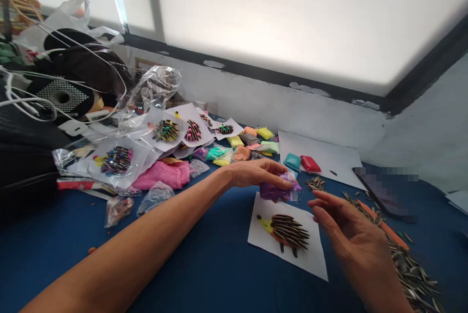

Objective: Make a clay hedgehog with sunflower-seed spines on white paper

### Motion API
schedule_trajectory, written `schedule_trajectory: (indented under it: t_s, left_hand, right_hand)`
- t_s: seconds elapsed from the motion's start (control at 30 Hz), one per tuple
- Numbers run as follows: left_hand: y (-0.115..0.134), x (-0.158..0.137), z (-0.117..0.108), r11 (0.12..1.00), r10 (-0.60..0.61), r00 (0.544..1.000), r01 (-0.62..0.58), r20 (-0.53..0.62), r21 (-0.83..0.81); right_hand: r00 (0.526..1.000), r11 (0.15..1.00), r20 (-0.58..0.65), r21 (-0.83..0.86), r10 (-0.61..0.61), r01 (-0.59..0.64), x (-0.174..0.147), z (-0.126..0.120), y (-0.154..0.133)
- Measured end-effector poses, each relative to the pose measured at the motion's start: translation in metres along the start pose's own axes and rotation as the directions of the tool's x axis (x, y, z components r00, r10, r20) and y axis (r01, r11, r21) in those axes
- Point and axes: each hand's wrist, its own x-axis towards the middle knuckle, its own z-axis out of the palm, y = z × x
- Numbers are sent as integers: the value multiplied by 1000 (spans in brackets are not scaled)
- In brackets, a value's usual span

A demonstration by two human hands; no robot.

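Note:
My left hand is closed around a small clear packet of purple modelling clay, thumb on top, above the back edge of a white paper card. On the card lies a hedgehog figure with a yellow clay face, a dark nose, an orange belly, dark legs and sunflower seeds for spines. To the right of the packet hovers my right hand, its fingers half bent and slightly apart; nothing shows between them. Beneath and beyond it, loose sunflower seeds are scattered on the blue table.
Coloured clay packets lie behind my left hand. Finished hedgehog cards, a pink cloth and plastic bags crowd the left. On the right are an orange stick, a dark phone and a white sheet.

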Motion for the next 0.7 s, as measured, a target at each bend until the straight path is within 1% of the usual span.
schedule_trajectory:
  t_s: [0.07, 0.13, 0.3, 0.47, 0.57, 0.7]
  left_hand:
    - [1, 1, 4, 999, -14, 999, 12, 49, 38]
    - [3, 1, 8, 997, -34, 997, 29, 65, 76]
    - [4, 4, 18, 983, -82, 997, 79, 14, 168]
    - [5, 7, 23, 954, -114, 994, 110, -5, 280]
    - [7, 8, 26, 933, -115, 993, 114, -16, 340]
    - [7, 9, 27, 876, -84, 996, 85, -22, 475]
  right_hand:
    - [1000, 999, 25, 47, -5, 4, -1, 0, 0]
    - [998, 998, 58, 66, -19, 15, -3, 0, -1]
    - [991, 997, 134, 80, -26, 16, -5, 0, -5]
    - [981, 985, 189, 157, 40, -70, -4, -1, -4]
    - [978, 978, 200, 182, 61, -98, -3, -2, -4]
    - [982, 983, 182, 159, 59, -89, -3, -3, -4]
